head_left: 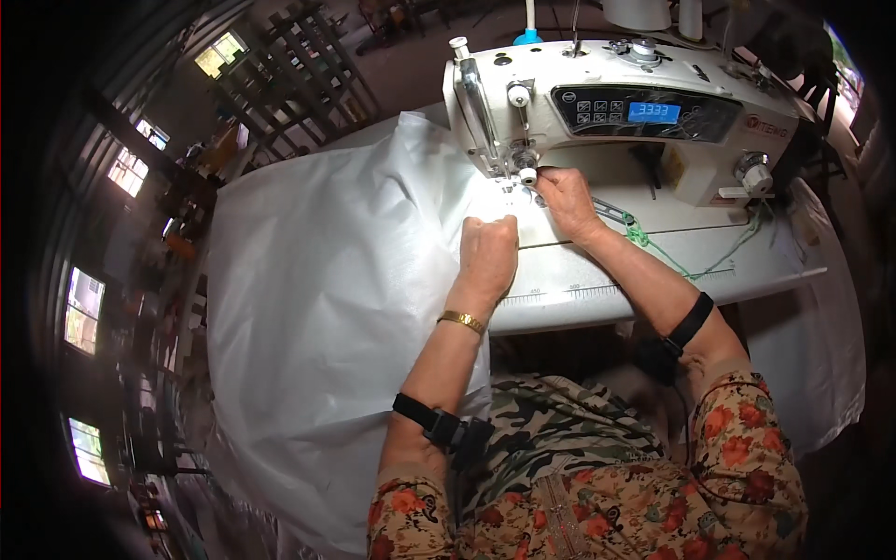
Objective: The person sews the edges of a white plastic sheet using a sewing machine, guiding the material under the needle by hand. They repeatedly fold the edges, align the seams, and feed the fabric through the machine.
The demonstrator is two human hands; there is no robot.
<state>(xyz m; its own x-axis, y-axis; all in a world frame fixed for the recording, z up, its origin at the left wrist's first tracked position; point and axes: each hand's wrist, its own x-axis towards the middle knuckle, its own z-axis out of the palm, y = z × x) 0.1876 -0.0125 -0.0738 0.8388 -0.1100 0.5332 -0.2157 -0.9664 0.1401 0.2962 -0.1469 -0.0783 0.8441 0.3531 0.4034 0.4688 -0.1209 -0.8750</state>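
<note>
A large sheet of thin white fabric [317, 252] spreads over the left of the sewing table and hangs down toward my lap. My left hand [488, 250] is closed on its right edge, just in front of the needle area. Beside the presser foot [509, 187] of a white sewing machine [597, 70], my right hand [567, 201] has its fingertips pinched together. What they hold, if anything, is lost behind the fingers and in the lamp's glare.
Green thread [644, 238] trails across the machine bed [597, 280] from a dark metal piece. A lit control panel [644, 112] is on the machine's arm. Another pale cloth [812, 345] hangs at the right. Slatted wooden pieces [289, 79] stand behind.
</note>
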